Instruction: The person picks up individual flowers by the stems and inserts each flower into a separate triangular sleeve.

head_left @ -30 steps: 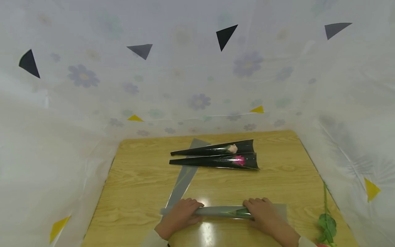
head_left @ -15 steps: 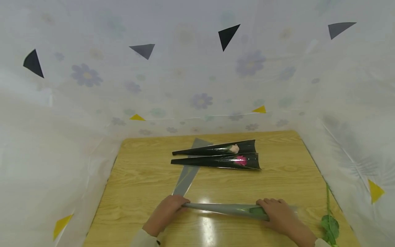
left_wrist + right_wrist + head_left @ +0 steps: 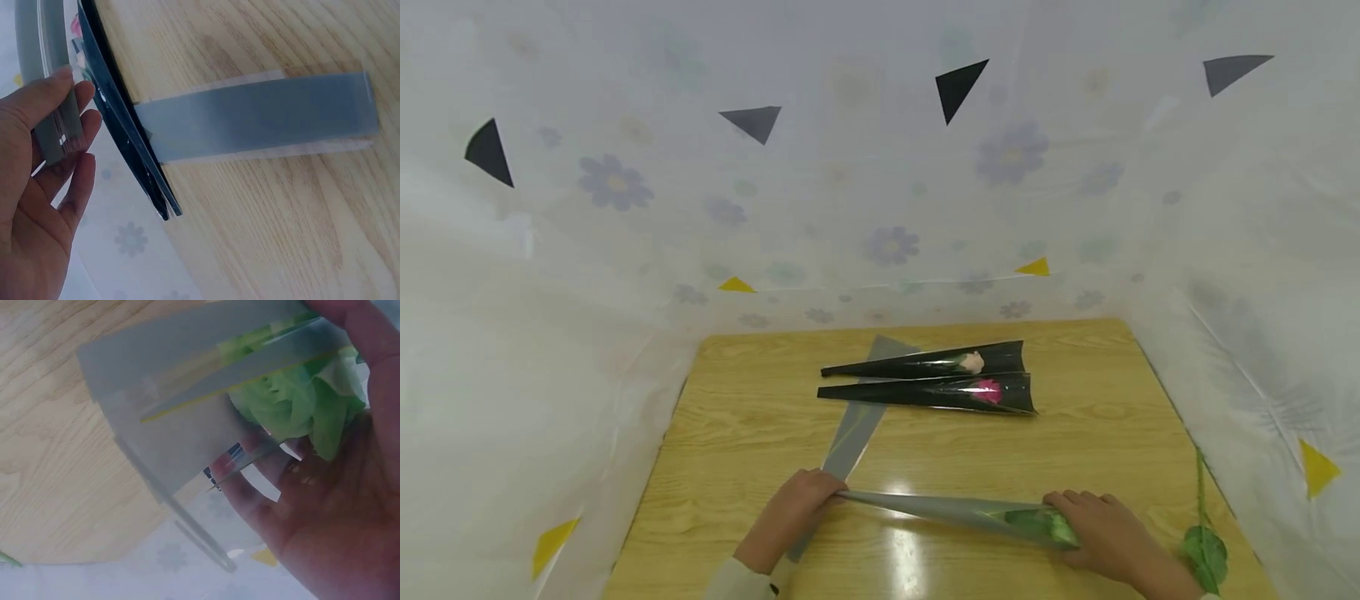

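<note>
Both hands hold a grey, partly clear flower sleeve (image 3: 940,508) above the near part of the table. My left hand (image 3: 797,512) pinches its narrow end between thumb and fingers; the left wrist view shows the folded end (image 3: 57,134). Round the wide end, my right hand (image 3: 1105,537) curls its fingers. A green rose (image 3: 281,400) lies inside the sleeve there, its head and leaves showing through the film. The palm sits behind the flower, and the sleeve's open mouth points away from the left hand. Most of the stem is hard to see.
Two black sleeves, one with a pale pink rose (image 3: 972,362) and one with a magenta rose (image 3: 987,391), lie further back. They cross a flat grey sleeve (image 3: 853,437). A green leafy stem (image 3: 1206,550) lies near the table's right edge. Pale curtains surround the table.
My left hand has moved left to the sleeve's narrow end. The right hand has moved right along with the wide end, and the green rose head now shows beside it.
</note>
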### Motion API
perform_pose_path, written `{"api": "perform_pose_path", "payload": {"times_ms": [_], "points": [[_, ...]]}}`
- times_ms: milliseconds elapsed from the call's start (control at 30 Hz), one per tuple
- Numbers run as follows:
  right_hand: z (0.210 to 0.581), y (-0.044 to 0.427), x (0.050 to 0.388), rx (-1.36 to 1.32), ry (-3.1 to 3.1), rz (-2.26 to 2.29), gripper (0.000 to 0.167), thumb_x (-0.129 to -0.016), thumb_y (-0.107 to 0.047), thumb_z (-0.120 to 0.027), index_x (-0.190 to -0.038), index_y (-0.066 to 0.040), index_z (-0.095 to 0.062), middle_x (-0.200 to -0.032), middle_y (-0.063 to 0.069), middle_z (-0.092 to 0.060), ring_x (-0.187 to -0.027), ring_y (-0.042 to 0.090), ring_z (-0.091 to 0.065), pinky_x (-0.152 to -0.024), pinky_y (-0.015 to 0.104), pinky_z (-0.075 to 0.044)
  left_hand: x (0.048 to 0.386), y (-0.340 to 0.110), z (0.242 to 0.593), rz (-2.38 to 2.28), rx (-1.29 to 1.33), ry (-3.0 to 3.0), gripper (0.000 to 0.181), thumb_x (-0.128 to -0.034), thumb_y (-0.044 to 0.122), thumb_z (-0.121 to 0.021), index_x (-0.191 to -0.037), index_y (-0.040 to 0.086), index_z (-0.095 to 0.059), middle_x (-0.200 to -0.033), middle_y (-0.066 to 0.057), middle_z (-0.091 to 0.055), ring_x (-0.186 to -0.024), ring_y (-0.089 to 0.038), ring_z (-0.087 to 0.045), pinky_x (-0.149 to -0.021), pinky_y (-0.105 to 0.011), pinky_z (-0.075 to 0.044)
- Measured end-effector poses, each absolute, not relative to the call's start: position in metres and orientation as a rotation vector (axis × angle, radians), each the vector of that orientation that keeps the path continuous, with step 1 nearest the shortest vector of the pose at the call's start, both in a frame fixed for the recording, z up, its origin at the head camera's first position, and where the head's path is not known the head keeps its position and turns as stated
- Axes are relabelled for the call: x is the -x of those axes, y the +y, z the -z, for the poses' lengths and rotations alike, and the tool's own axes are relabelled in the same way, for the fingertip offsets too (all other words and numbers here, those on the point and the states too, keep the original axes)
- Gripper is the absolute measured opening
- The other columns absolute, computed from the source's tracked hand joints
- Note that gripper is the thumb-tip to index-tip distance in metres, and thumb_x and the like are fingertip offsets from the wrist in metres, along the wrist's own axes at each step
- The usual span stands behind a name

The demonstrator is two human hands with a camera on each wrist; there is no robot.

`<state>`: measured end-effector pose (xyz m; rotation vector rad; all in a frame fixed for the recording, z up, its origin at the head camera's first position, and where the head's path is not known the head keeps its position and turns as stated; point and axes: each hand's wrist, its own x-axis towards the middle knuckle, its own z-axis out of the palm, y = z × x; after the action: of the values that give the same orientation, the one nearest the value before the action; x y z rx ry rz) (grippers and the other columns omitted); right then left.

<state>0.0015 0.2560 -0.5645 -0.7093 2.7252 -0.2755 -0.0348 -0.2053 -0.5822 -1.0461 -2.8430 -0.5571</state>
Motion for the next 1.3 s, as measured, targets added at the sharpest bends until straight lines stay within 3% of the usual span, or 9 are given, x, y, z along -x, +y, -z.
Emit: {"api": "perform_pose_path", "payload": {"times_ms": [267,533,833,1000,1133,1300], "points": [[0.563,0.238,0.0,0.747,2.749,0.341,0.065,-0.067,-0.043,-0.078,-0.119,-0.012,-0.055,-0.108,0.004,-0.063,-0.093,0.025,-0.059,-0.074,0.048,-0.046,0.035,-0.185,0.576,0.254,1.071,-2.808,0.03,-0.0829,0.026,-0.07,-0.111,0.019,-0.063,-0.103,0.008,-0.063,-0.095,-0.012,-0.057,-0.079,-0.035,-0.043],[0.564,0.197,0.005,0.781,2.76,0.382,0.073,-0.07,-0.036,-0.076,-0.133,-0.014,-0.046,-0.113,0.006,-0.061,-0.098,0.024,-0.059,-0.07,0.044,-0.047,0.031,-0.131,0.576,0.115,1.106,-2.645,0.039,-0.0817,0.019,-0.07,-0.119,0.02,-0.058,-0.107,0.009,-0.059,-0.098,-0.012,-0.054,-0.084,-0.033,-0.042],[0.56,0.149,0.008,0.794,2.895,0.318,0.076,-0.064,-0.045,-0.079,-0.127,-0.014,-0.05,-0.108,0.002,-0.06,-0.093,0.021,-0.058,-0.073,0.045,-0.045,0.025,-0.074,0.57,0.072,1.104,-2.539,0.026,-0.0897,0.022,-0.053,-0.115,0.023,-0.058,-0.104,0.01,-0.059,-0.093,-0.01,-0.055,-0.079,-0.03,-0.042],[0.562,0.132,0.008,0.814,3.006,0.284,0.065,-0.068,-0.042,-0.077,-0.119,-0.009,-0.053,-0.104,0.003,-0.06,-0.091,0.023,-0.058,-0.075,0.044,-0.044,0.029,-0.057,0.57,-0.012,1.084,-2.531,0.03,-0.0814,0.031,-0.068,-0.109,0.022,-0.059,-0.102,0.011,-0.058,-0.091,-0.01,-0.054,-0.077,-0.03,-0.041],[0.563,0.133,0.008,0.792,3.078,0.262,0.057,-0.067,-0.038,-0.08,-0.111,-0.012,-0.056,-0.096,-0.001,-0.06,-0.086,0.02,-0.059,-0.072,0.04,-0.044,0.034,-0.055,0.571,-0.01,1.047,-2.526,0.038,-0.0728,0.037,-0.075,-0.104,0.024,-0.06,-0.098,0.011,-0.06,-0.087,-0.01,-0.054,-0.076,-0.029,-0.041],[0.565,0.149,0.008,0.761,3.081,0.278,0.051,-0.065,-0.032,-0.083,-0.105,-0.016,-0.056,-0.089,-0.004,-0.059,-0.081,0.016,-0.059,-0.069,0.039,-0.045,0.038,-0.07,0.576,-0.04,1.046,-2.6,0.034,-0.0758,0.035,-0.074,-0.105,0.025,-0.059,-0.096,0.012,-0.06,-0.086,-0.009,-0.054,-0.075,-0.027,-0.04]]}}
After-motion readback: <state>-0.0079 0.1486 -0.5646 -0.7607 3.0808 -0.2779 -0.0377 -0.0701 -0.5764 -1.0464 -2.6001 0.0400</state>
